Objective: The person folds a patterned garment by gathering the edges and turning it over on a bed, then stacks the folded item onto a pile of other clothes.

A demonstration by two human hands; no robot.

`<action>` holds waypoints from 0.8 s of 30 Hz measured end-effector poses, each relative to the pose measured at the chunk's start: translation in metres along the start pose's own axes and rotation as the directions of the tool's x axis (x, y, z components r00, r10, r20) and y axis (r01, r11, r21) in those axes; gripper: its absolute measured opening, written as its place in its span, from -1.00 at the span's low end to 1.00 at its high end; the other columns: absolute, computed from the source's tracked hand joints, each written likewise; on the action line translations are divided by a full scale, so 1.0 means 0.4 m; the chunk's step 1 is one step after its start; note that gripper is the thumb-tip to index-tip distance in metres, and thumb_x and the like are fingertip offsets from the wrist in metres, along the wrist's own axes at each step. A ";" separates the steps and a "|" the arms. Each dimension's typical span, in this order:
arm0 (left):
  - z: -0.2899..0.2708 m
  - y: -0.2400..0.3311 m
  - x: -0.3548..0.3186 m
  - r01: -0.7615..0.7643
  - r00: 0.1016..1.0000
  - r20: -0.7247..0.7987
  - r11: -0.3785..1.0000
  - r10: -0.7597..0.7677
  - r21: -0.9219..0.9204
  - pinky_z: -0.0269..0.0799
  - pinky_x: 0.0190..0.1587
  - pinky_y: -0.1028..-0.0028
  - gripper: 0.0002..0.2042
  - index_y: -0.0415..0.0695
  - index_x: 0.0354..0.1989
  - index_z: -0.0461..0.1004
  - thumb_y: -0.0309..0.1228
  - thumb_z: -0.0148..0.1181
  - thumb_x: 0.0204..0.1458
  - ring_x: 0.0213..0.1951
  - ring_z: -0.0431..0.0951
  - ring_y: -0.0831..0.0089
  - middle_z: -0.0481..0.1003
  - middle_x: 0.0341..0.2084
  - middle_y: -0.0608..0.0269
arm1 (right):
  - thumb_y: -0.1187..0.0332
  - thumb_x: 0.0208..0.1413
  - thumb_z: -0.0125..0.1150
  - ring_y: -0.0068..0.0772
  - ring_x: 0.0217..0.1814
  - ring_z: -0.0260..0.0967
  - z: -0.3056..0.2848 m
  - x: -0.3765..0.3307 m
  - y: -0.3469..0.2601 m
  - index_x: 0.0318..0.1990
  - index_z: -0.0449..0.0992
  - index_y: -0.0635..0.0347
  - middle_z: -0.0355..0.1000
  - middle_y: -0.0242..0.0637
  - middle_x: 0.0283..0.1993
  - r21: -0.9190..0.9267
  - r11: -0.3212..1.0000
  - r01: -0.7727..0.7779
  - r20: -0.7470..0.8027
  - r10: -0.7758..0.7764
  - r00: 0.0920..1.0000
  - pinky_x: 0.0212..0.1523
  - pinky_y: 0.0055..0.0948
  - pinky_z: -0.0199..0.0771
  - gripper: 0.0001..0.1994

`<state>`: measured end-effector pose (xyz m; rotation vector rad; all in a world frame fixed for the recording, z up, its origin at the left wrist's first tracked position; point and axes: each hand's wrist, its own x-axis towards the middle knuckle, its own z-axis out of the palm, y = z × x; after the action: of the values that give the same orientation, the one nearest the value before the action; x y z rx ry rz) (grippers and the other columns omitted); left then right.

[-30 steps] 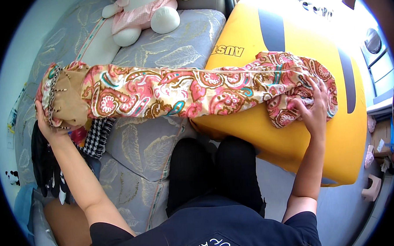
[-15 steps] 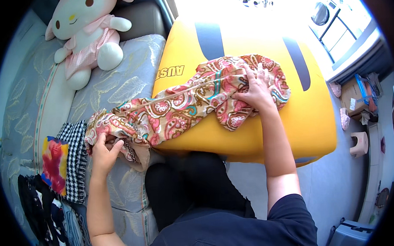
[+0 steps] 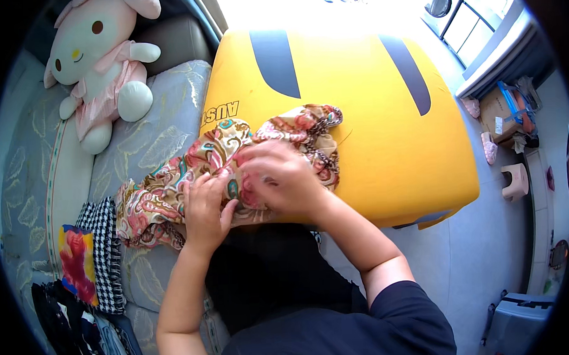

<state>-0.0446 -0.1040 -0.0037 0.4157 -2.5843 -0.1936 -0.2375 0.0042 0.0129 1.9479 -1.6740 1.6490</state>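
One bunched paisley cloth (image 3: 162, 202), pink, tan, brown and teal, lies under and around both hands, its left end on the right side of a grey leaf-patterned sofa (image 3: 182, 83), its right end crumpled over the near left corner of a yellow-covered block (image 3: 398, 166). The left hand (image 3: 206, 212) rests on the middle of the cloth, by its near edge, thumb apart from slightly bent fingers; whether it pinches any fabric I cannot tell. The right hand (image 3: 284, 177), blurred, is over the right part, its fingertips close to the left hand's; its grip cannot be told either. More cloth spreads beyond it toward the block's middle. Just beside the cloth's left end is a black-and-white checked fabric (image 3: 102, 255), then a red, yellow and blue square (image 3: 77, 262), with dark clothes (image 3: 65, 320) nearer the person. A big plush toy (image 3: 118, 77) in pink sits on the sofa's far part. Well right of the block, a pale pink stool (image 3: 518, 181) stands on the floor.
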 end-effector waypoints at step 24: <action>-0.032 0.113 0.035 0.329 0.687 0.471 -0.340 -0.554 -0.881 0.48 -0.08 0.42 -0.72 -0.22 0.03 0.34 -0.55 0.04 0.12 -0.16 0.54 0.41 0.50 -0.16 0.17 | 0.49 -0.18 0.35 -0.20 -0.22 0.41 0.023 -0.111 -0.192 -0.32 0.55 0.19 0.46 -0.27 -0.31 -0.042 0.997 -0.061 -0.157 0.053 0.986 -0.06 -0.23 0.36 -0.80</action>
<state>-0.0610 -0.0665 0.0234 0.7367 -1.0899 -2.1579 -0.1662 0.0574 0.0173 1.7172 -1.7079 1.7157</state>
